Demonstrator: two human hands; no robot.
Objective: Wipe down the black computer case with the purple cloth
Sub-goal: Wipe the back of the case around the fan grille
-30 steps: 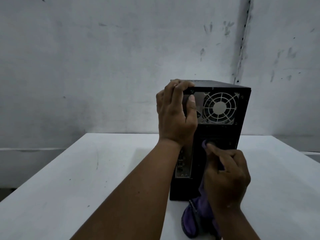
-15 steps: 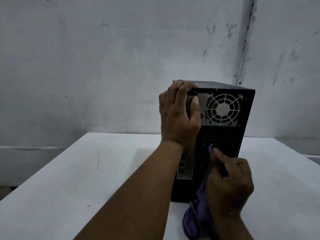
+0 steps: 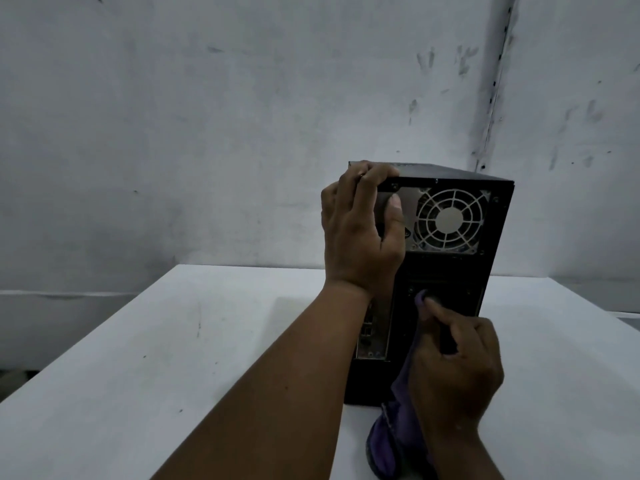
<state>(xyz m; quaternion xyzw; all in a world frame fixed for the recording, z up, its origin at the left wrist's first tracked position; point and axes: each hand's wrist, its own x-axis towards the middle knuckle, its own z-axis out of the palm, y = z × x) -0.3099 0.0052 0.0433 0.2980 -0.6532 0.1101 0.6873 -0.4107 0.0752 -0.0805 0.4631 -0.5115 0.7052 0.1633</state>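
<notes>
The black computer case (image 3: 450,275) stands upright on the white table (image 3: 173,358), its rear panel with a round fan grille (image 3: 448,220) facing me. My left hand (image 3: 360,230) grips the case's top left rear corner, fingers curled over the top edge and thumb on the back panel. My right hand (image 3: 453,372) holds the purple cloth (image 3: 398,434) and presses a cloth-wrapped fingertip against the middle of the rear panel. The rest of the cloth hangs down to the table under my wrist.
A stained grey wall (image 3: 242,133) rises close behind the table, with a vertical seam (image 3: 495,81) behind the case. The table's left edge drops off toward a dark floor at the lower left.
The view has shifted slightly, so the case sits a little further right. My right fingertip with the cloth has moved a little across the middle of the rear panel. My left hand keeps its grip.
</notes>
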